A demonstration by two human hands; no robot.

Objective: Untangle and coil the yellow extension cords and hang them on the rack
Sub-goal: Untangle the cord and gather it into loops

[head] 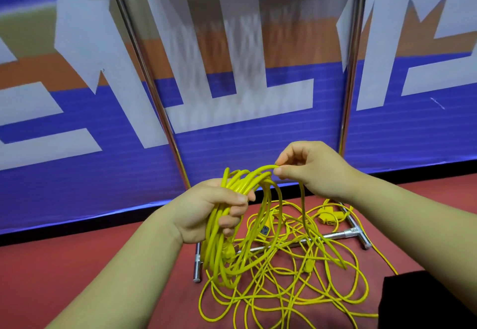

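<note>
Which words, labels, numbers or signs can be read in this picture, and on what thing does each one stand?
No text here can be read.
Banner: large white strokes, perhaps parts of big characters, cut off and partly blurred; no whole word is readable.
Yellow cords and plugs: no print can be made out.
Rack: no label shows.

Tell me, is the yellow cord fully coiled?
Partly. The left hand grips several loops, the right hand pinches the top loop, and much tangled cord lies on the floor.
</note>
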